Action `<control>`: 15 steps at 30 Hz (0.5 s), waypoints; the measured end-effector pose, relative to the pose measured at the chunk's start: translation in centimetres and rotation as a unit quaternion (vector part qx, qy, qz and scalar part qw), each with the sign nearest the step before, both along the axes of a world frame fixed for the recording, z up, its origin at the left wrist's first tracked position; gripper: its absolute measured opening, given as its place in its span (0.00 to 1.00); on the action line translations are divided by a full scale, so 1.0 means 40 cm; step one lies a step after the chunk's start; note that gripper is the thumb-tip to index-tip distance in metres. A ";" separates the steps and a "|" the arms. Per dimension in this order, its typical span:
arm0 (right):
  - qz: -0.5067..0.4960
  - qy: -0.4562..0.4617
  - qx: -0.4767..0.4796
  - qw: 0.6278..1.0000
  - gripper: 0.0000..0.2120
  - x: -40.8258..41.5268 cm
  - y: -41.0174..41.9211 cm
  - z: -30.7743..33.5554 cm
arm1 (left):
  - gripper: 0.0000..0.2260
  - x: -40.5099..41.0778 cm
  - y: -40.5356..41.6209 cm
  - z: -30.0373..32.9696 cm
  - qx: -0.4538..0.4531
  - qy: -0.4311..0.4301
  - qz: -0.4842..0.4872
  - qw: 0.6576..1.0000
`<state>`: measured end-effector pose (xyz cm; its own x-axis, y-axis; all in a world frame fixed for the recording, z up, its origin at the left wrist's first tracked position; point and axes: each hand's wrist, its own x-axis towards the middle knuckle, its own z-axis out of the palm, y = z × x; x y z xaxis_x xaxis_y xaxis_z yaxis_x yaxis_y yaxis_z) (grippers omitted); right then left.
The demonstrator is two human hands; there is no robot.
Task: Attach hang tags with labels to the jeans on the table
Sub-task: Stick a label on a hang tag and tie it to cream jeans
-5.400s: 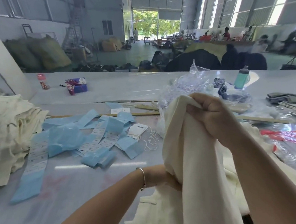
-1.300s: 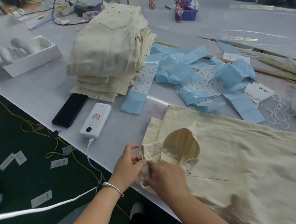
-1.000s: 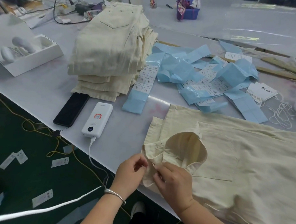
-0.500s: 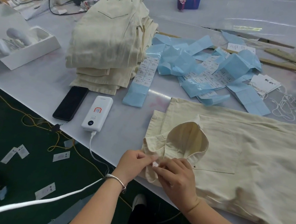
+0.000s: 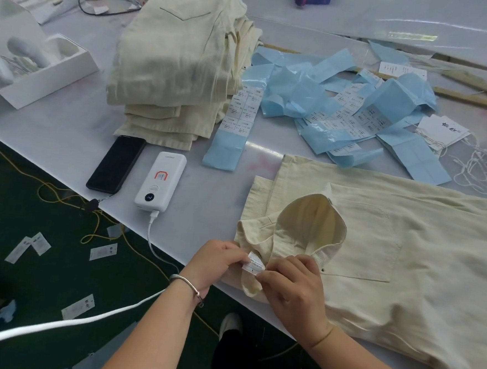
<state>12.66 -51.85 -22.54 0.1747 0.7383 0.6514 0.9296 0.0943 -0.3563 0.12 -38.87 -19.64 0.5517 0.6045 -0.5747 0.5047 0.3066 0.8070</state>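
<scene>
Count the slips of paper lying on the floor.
5: a pair far left, one beside the yellow cable, one by the table edge, one nearest. More may be hidden.

You have cream jeans (image 5: 404, 253) lying flat at the table's near edge, waistband turned open so the pale pocket lining shows. A small white care label (image 5: 254, 265) sticks up there. White hang tags (image 5: 442, 130) with strings lie beyond, beside blue-backed label strips (image 5: 243, 112).
</scene>
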 end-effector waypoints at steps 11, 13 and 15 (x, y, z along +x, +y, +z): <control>-0.083 0.032 -0.050 0.995 0.10 0.045 -0.036 0.042 | 0.18 0.001 0.031 0.009 0.047 0.059 -0.034 0.997; -0.150 0.103 -0.065 0.981 0.14 0.094 -0.060 0.066 | 0.22 0.011 0.051 0.021 0.150 0.127 -0.031 0.980; -0.208 0.235 -0.107 0.943 0.16 0.144 -0.081 0.084 | 0.20 0.035 0.049 0.032 0.236 0.149 -0.004 0.960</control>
<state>18.44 -55.08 -19.16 0.7109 0.6477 0.2741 0.6050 -0.3643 -0.7080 1.51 -36.90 -18.37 0.4103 0.8327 -0.3717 0.7360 -0.0617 0.6741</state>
